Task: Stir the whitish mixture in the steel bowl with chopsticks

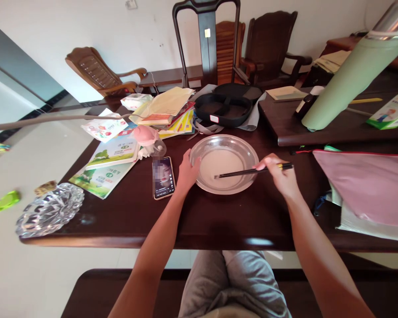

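Bowl (204, 152) holds pale liquid; right hand (280, 176) grips chopsticks (242, 172) inside; left hand (186, 173) open, cupping rim.

We see bright, even daylight; the pale floor at left is nearly washed out. Soft glare sits on the dark polished wooden desk (219, 221) and the shallow round metal bowl (224, 164). Wide-angle distortion bends the edges; the light-green cylinder (348, 79) looms blurred.

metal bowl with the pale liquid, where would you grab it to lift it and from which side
Grip the metal bowl by its thin flared rim, from the left and right sides at once. It is wide and shallow with pale liquid inside, so two opposite holds keep it level. The left hand already rests on the left rim.
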A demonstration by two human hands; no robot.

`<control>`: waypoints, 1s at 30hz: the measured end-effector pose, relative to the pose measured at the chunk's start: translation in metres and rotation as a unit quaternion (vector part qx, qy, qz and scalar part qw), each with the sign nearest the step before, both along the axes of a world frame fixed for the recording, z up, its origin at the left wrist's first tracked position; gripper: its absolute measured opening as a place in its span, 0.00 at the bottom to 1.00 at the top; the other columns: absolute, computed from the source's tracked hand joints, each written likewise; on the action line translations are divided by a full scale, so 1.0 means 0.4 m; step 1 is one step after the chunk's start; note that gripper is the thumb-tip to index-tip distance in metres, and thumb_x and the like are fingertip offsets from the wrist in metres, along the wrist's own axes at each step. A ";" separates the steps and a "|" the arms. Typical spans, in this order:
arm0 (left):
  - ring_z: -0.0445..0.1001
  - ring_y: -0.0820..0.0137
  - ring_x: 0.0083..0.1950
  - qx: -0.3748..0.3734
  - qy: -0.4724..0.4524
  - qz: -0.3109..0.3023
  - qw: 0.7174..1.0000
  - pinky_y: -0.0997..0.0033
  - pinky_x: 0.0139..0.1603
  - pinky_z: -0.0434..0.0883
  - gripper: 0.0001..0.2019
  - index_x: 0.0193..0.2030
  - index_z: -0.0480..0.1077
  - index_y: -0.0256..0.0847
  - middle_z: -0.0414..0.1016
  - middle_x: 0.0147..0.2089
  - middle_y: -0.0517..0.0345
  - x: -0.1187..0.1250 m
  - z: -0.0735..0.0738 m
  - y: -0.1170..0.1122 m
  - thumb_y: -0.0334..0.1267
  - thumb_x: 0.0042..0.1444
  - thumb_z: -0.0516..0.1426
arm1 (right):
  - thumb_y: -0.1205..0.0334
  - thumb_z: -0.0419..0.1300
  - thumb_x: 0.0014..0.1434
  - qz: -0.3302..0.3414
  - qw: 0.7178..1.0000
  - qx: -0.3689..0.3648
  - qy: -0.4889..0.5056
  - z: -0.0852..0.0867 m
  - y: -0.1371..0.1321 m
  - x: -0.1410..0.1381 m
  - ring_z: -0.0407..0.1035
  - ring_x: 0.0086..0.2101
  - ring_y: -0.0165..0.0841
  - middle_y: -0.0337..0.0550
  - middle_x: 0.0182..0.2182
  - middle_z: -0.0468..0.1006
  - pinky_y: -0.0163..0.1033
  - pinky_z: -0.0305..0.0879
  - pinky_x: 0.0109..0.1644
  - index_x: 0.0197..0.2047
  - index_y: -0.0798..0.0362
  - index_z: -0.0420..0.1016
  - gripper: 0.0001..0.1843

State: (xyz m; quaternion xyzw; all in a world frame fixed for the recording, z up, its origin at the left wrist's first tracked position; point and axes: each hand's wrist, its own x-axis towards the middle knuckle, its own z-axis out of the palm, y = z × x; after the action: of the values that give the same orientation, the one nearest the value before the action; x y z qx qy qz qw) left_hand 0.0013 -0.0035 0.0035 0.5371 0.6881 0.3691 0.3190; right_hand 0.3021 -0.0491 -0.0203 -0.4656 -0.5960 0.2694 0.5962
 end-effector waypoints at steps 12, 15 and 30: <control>0.82 0.45 0.75 -0.001 0.004 -0.008 1.000 0.47 0.81 0.72 0.35 0.82 0.68 0.31 0.79 0.78 0.31 -0.005 -0.007 0.001 0.41 0.72 0.64 | 0.22 0.65 0.70 -0.079 0.996 0.017 0.044 0.002 0.004 0.016 0.82 0.31 0.44 0.43 0.25 0.86 0.53 0.80 0.47 0.25 0.44 0.82 0.36; 0.80 0.46 0.78 0.008 0.001 -0.006 1.000 0.46 0.83 0.71 0.34 0.81 0.70 0.34 0.80 0.78 0.34 -0.007 -0.012 0.003 0.41 0.71 0.64 | 0.22 0.67 0.69 0.001 1.000 -0.013 0.005 0.004 0.003 -0.005 0.84 0.33 0.44 0.44 0.28 0.88 0.53 0.80 0.49 0.26 0.44 0.85 0.35; 0.80 0.46 0.78 0.010 0.007 -0.013 1.000 0.48 0.83 0.71 0.34 0.81 0.69 0.32 0.79 0.79 0.32 -0.007 -0.010 0.001 0.41 0.72 0.63 | 0.22 0.67 0.69 0.012 1.000 -0.022 -0.001 0.005 -0.001 -0.007 0.84 0.35 0.44 0.44 0.30 0.89 0.53 0.78 0.50 0.27 0.44 0.86 0.35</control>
State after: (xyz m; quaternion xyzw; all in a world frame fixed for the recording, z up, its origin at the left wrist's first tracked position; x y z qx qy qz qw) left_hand -0.0014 -0.0030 -0.0005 0.5516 0.6796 0.3680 0.3138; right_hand 0.2995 -0.0494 -0.0183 -0.4714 -0.5959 0.2894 0.5821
